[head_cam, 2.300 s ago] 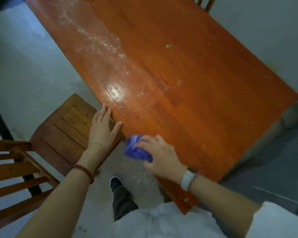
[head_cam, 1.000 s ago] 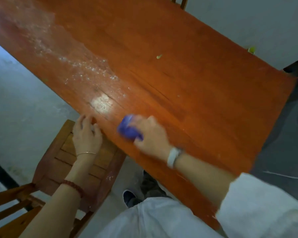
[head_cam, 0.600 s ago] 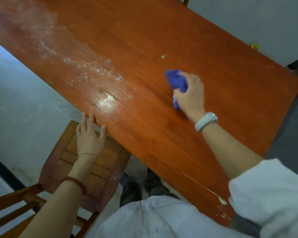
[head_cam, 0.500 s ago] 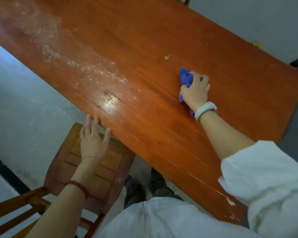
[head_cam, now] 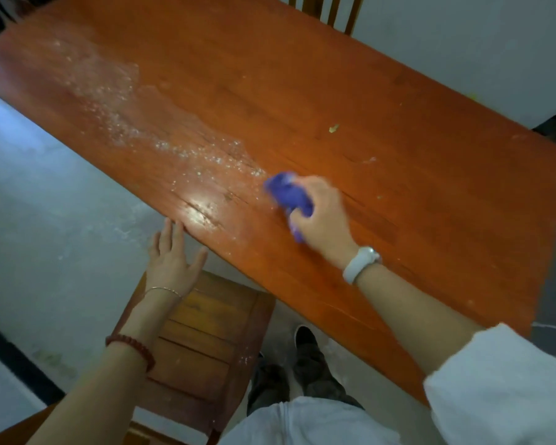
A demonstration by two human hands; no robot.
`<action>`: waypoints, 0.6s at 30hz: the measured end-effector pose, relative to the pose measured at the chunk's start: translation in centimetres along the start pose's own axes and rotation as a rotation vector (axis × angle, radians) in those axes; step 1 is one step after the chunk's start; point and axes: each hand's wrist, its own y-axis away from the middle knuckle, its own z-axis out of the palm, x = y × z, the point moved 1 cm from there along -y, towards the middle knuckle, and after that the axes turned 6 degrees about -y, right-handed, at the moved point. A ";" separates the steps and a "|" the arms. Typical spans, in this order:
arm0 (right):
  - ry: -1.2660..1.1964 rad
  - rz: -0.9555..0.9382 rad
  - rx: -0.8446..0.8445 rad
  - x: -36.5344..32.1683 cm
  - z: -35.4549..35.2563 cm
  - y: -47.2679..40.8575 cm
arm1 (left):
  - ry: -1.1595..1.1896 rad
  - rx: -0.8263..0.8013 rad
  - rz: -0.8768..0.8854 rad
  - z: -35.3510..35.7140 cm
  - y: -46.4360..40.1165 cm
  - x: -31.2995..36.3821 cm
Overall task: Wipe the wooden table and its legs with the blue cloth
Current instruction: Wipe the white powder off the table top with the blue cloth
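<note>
Gripping blue cloth (head_cam: 289,194) on wooden table (head_cam: 334,75)

A wooden chair (head_cam: 203,335) stands on the grey floor (head_cam: 45,194). Another chair's back (head_cam: 325,11) shows before a white wall (head_cam: 463,43).

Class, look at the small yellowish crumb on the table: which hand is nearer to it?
Right. The right hand, gripping the blue cloth, lies just below the crumb; the left hand rests at the table edge, farther away.

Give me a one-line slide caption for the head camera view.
Right hand wipes wooden table with blue cloth beside white residue.
</note>
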 end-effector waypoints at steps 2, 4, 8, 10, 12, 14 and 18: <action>0.200 0.262 0.151 0.8 0.0 -3.5 | -0.015 -0.023 0.003 0.3 -0.2 -0.1; 0.367 0.393 0.021 0.3 1.3 -4.5 | -0.004 -0.011 0.041 0.4 -0.2 -0.3; 0.284 -0.176 -0.474 -4.4 6.3 1.5 | 0.134 0.125 0.143 -1.5 -0.6 -2.0; -0.011 -0.312 -0.881 -7.2 7.1 5.2 | 0.131 0.168 0.176 -2.6 -1.5 -3.3; -0.143 -0.281 -0.934 -7.8 6.4 4.4 | 0.111 0.175 0.166 -3.7 -2.6 -4.1; -0.117 -0.180 -0.639 -6.5 5.6 0.4 | 0.059 0.120 0.116 -4.2 -4.0 -4.6; 0.100 0.163 0.027 -2.8 4.0 -8.8 | 0.025 0.014 0.058 -4.2 -6.0 -4.5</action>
